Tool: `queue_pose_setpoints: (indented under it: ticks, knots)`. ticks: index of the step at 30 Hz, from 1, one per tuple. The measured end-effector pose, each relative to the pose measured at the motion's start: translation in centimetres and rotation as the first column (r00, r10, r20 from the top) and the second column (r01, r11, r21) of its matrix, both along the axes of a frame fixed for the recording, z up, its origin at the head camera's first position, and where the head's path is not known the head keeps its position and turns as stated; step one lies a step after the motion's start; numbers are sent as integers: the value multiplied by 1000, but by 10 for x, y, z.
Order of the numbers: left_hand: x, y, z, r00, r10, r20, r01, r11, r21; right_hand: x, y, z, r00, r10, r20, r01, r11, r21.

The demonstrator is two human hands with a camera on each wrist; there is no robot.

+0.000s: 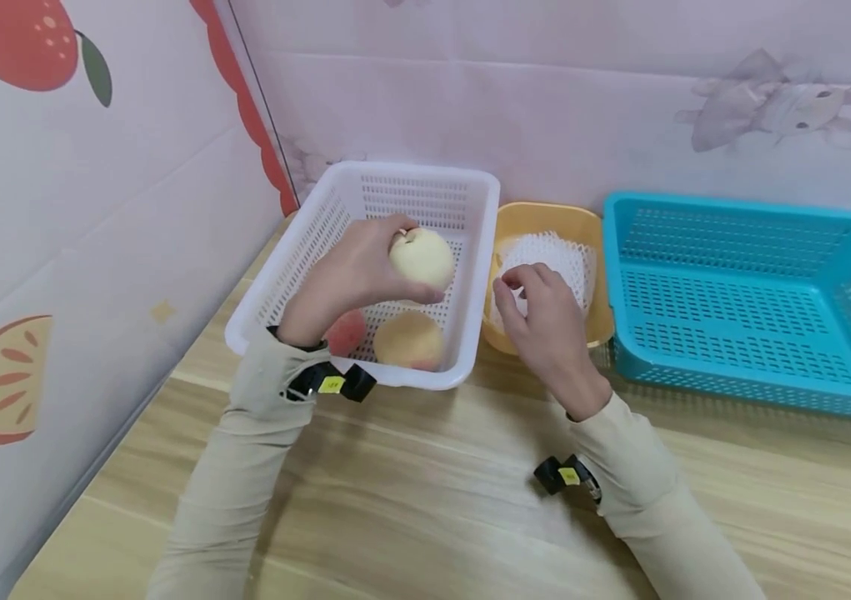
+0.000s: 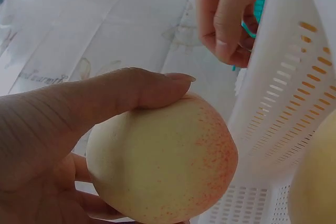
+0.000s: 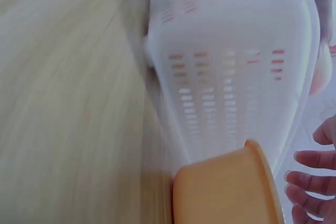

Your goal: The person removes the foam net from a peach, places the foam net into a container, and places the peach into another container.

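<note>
My left hand grips a pale yellow peach over the white basket. In the left wrist view, red specks cover one side of this peach, and the thumb lies across its top. Lower in the same basket are a yellow fruit with a reddish patch and a red fruit, partly hidden by the left wrist. My right hand hovers above a small orange-yellow basket that holds white foam netting. Its fingers are loosely bent, with nothing between them.
A larger blue basket stands at the right, close beside the orange-yellow one. The baskets sit in a row on a wooden table near the back wall. A printed wall runs along the left edge.
</note>
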State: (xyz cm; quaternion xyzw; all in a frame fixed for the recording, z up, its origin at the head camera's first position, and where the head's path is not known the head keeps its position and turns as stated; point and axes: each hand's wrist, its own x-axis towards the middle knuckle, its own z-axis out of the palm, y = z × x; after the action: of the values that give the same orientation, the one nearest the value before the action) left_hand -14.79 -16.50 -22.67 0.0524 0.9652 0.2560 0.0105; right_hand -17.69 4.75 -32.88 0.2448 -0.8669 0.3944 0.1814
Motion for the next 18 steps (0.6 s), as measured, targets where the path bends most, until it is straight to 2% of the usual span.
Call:
queue_pose_setpoints:
  ticks: [6, 11, 14, 18]
  knots:
    - [-4, 0, -4, 999, 0, 34, 1, 1000, -28, 5, -10, 2, 995, 4, 98, -6, 1000, 18]
    - [-7, 0, -3, 999, -16, 46, 19, 998, -53, 5, -15, 4, 983, -34, 180, 10, 991, 134]
    - [-9, -1, -1, 998, -12, 64, 17, 997, -77, 7, -18, 7, 975, -66, 210, 16, 972, 232]
    - [-10, -2, 2, 997, -15, 72, 22, 995, -101, 13, -22, 16, 960, -129, 248, 32, 932, 360]
